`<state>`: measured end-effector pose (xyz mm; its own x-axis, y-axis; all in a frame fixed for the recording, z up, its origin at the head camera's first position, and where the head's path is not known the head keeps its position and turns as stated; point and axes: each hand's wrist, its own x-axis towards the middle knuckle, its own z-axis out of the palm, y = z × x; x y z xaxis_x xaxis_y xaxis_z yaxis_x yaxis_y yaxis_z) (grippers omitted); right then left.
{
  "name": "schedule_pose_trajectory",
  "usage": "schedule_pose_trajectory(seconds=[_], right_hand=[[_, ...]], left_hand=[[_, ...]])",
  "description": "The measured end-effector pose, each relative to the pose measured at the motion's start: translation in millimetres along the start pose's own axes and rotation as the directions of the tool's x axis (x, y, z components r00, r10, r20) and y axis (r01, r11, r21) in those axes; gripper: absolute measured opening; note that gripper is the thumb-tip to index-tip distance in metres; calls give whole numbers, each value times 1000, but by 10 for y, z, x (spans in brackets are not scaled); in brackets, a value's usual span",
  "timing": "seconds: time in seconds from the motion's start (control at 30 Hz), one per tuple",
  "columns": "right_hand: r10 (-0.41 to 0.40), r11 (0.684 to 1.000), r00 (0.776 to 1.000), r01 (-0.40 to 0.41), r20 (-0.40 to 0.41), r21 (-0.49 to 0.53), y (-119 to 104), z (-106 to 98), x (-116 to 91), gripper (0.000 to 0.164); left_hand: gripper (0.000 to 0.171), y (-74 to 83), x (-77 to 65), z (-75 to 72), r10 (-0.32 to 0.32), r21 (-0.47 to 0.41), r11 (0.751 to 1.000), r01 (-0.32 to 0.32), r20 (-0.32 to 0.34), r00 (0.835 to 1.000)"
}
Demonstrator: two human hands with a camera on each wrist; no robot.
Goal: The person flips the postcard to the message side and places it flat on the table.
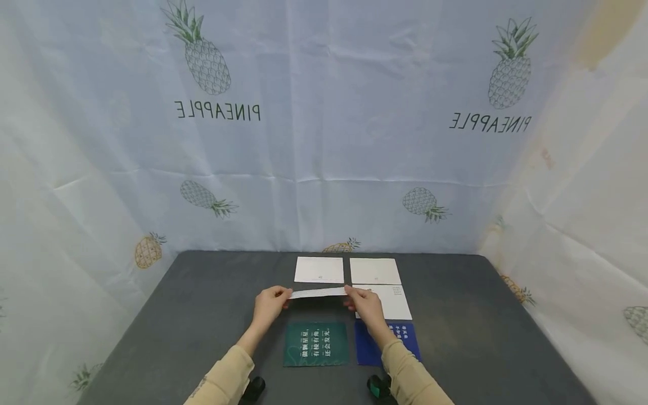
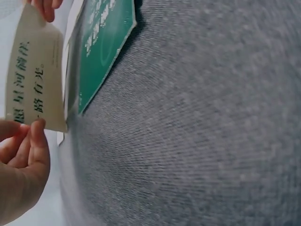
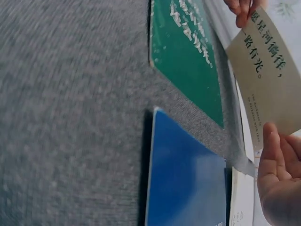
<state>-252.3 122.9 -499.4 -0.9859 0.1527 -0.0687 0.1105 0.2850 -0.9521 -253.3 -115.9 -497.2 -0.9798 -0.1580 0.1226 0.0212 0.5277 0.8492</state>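
A cream card (image 1: 318, 292) printed with dark characters is held above the table, seen almost edge-on from the head. My left hand (image 1: 270, 306) pinches one end of it between thumb and fingers, plain in the left wrist view, where the card's lettering (image 2: 38, 89) shows. At the opposite end my right hand (image 1: 367, 305) pinches the card (image 3: 265, 80) too. A green card (image 1: 316, 344) with white characters lies below and nearer to me. Beside it is a blue card (image 1: 367, 346), partly hidden under my right forearm.
Along the far side of the dark table (image 1: 217, 315) lie a white card (image 1: 319, 269) and a cream card (image 1: 374, 271). Another white card (image 1: 396, 304) is partly behind my right hand. A pineapple-print curtain (image 1: 324, 140) hangs around the table.
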Motion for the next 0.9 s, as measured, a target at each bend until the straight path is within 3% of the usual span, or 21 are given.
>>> schedule_pose_trajectory(seconds=[0.2, 0.33, 0.53, 0.73, 0.9], right_hand=[[-57, 997, 996, 61, 73, -54, 70, 17, 35, 35], [-107, 982, 989, 121, 102, -148, 79, 67, 57, 36], [-200, 903, 972, 231, 120, -363, 79, 126, 92, 33], [-209, 846, 967, 252, 143, -471, 38, 176, 132, 30], [-227, 792, 962, 274, 154, -545, 36, 215, 158, 31]], left_hand=[[18, -53, 6, 74, 6, 64, 998, -10, 72, 997], [23, -85, 24, 106, 19, 134, 990, -31, 88, 996], [25, -91, 61, 165, 86, 226, 969, -104, 90, 992], [28, -43, 85, 206, 88, 275, 955, -112, 100, 991], [10, -12, 100, 233, 105, 309, 941, -135, 111, 988]])
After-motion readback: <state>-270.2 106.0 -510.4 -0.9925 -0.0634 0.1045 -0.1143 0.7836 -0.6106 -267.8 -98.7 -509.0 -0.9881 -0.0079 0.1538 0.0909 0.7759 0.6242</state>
